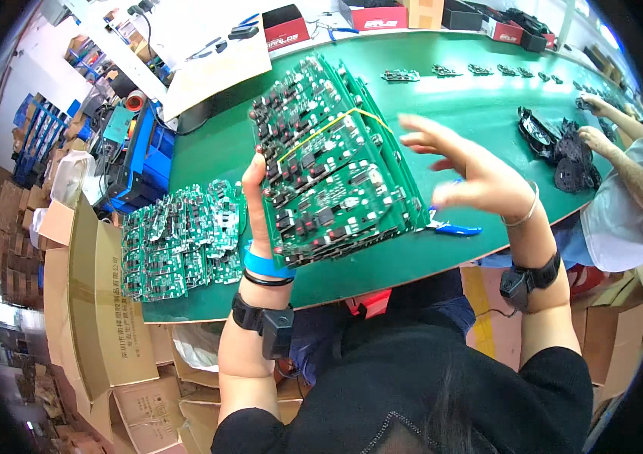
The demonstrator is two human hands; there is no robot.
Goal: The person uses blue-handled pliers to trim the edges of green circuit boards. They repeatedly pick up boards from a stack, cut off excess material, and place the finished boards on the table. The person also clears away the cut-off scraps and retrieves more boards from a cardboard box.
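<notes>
1. Left hand (pixel 256 198): clamps the left edge of a stack of green circuit boards (pixel 329 181), its thumb along the side and its other fingers hidden by the boards.
2. The stack: held tilted above the tabletop (pixel 367 286), populated side facing up; a yellow elastic band (pixel 317 135) crosses the upper board and bends over the right edge.
3. Right hand (pixel 474 170): spread, slightly blurred and holding nothing, with its fingertips just beside the stack's right edge.
4. Blue-handled hand tool (pixel 459 230): lies below the right hand, its head partly hidden.
5. Loose pile of circuit boards (pixel 185 238): rests on the tabletop, left of the stack, near an open cardboard box (pixel 98 303).
6. Black moulded parts (pixel 567 151): lie at right, beside a co-worker's hands (pixel 597 141).
7. Row of small circuit assemblies (pixel 479 69): extends along the tabletop's far side.
8. Red-and-black boxes (pixel 379 18): stand beyond.
</notes>
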